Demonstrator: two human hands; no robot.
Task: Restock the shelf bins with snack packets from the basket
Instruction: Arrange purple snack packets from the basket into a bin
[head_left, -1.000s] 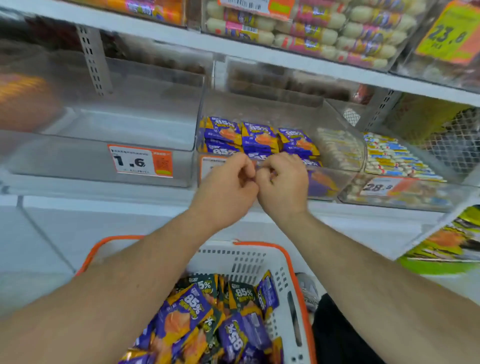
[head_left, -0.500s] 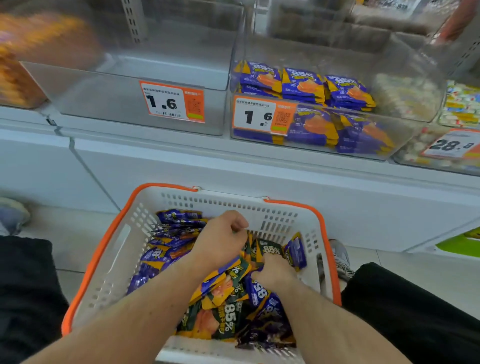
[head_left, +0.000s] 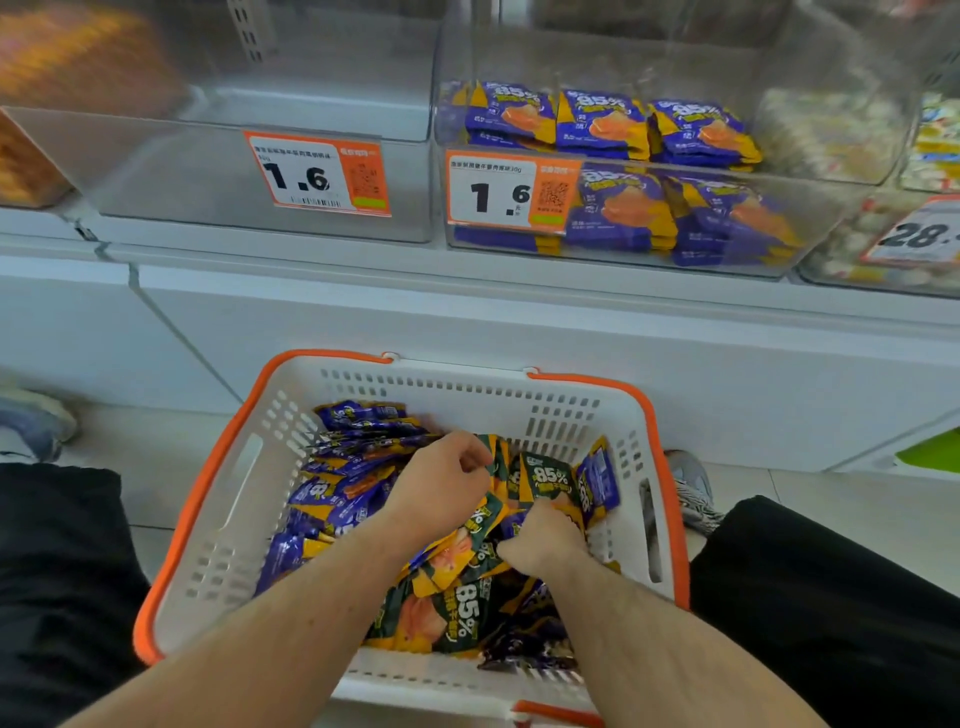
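Both my hands down in basket (head_left: 566, 410) — left hand (head_left: 441, 488) curled around green packet (head_left: 493, 462), right hand (head_left: 543, 540) pinching packets at 5 o'clock; purple-packet bin (head_left: 831, 228) at 1 o'clock.

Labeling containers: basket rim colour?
Orange rim on a white basket; clearest in the head view.
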